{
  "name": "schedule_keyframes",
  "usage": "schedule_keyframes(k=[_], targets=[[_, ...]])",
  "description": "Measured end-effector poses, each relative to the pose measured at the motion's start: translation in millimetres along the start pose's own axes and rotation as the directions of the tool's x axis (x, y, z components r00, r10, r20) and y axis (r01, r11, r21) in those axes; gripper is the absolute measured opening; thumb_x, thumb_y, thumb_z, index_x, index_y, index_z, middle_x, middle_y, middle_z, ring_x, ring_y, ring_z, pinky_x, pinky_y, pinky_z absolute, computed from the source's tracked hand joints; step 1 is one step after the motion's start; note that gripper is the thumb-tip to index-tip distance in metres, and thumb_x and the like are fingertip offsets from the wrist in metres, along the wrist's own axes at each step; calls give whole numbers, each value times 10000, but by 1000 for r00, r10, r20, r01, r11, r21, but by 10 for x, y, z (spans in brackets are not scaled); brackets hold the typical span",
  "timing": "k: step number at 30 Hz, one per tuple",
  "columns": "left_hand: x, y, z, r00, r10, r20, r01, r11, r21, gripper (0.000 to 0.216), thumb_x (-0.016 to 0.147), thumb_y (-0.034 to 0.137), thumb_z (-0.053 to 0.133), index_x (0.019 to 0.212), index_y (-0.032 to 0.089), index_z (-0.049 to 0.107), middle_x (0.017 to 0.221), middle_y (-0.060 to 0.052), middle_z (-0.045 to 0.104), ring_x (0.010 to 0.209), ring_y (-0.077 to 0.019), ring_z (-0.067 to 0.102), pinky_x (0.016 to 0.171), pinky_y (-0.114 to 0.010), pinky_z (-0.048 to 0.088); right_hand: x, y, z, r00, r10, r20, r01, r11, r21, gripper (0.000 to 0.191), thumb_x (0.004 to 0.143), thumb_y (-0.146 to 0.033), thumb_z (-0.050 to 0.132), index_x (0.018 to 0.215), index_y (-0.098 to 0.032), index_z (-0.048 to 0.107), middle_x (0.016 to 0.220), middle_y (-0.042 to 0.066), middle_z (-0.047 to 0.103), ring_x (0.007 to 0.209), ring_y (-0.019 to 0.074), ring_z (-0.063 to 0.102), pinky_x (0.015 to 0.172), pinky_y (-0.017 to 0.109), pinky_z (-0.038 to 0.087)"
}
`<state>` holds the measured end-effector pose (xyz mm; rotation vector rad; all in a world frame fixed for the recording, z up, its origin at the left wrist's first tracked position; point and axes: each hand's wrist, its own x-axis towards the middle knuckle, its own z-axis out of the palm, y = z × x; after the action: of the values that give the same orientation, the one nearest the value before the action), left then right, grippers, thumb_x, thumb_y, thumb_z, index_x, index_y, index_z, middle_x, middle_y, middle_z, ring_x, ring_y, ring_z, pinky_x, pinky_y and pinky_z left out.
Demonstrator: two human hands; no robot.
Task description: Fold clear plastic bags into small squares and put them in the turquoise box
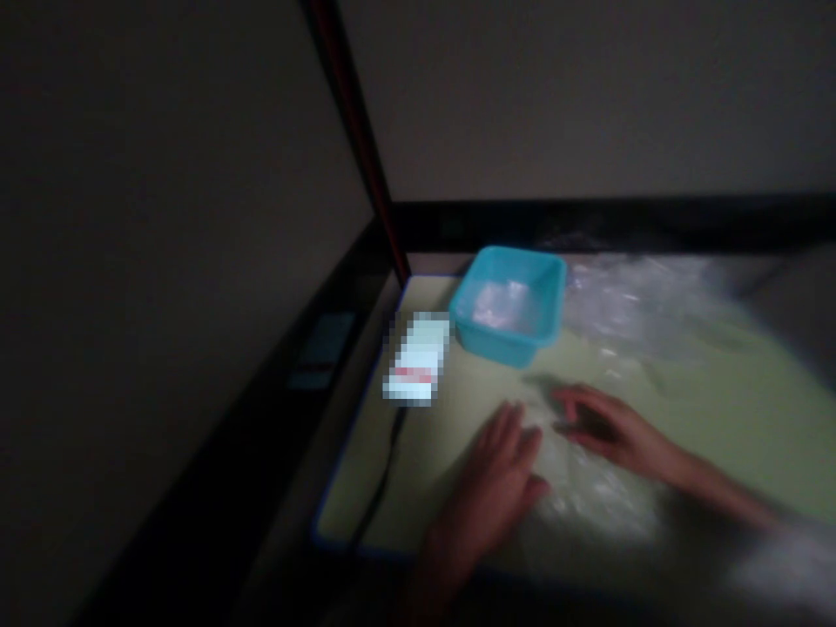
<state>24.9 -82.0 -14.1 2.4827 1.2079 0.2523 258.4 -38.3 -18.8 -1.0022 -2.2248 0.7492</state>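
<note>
Resting palm-down on a clear plastic bag (591,498), the person's left hand (497,475) lies flat with its fingers straight and loose, gripping nothing. Just beyond it the right hand (604,431) also lies on the bag, fingers spread and open, its forearm coming in from the right. The two hands are near each other, fingertips almost meeting. The bag sits crumpled on the near middle of a pale green mat (724,409) with a blue edge (the whole view is dim and soft, so fine detail is lost).

To the left of the hands a black cable (382,477) runs over the mat's near edge. Farther back, at the mat's left side, lies a white packet (418,359); its face is blocked out in squares, so only a red band shows and no writing can be read. Just right of it stands a turquoise tub (497,344) with clear plastic inside. A heap of clear plastic (646,305) lies beside the tub, to the right. Behind all this runs a dark rail (620,222), a dark red pole (364,148) rises from the corner, and a plain wall (588,87) closes the view.
</note>
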Motion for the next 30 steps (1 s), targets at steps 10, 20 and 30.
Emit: schedule_keyframes(k=[10,20,30], targets=[[6,24,-20,1000,-6,19,7,999,-32,579,853,328,602,1369,179,386,1537,-159,169,1420,-292,85,1139,-445,253,-22,-23,59,989,-71,127,95,978,-186,537,926,-249,455,1435,-309,295,1364,60,520,1215,244,511,980,453,457],[-16,13,-18,1000,-24,16,24,999,-33,630,827,303,641,1384,191,368,1542,-135,165,1424,-265,96,1141,-441,255,-13,78,-217,997,-14,-75,-24,881,-472,264,899,-282,470,1122,-190,575,868,76,691,719,228,645,697,398,467],[29,13,-78,986,-144,-84,147,989,30,678,805,287,668,1365,65,359,1519,-214,169,1413,-306,99,1130,-461,285,-48,-2,-341,970,-64,-235,-40,910,-412,193,916,-274,440,1004,-210,600,910,79,646,803,220,639,708,366,529]])
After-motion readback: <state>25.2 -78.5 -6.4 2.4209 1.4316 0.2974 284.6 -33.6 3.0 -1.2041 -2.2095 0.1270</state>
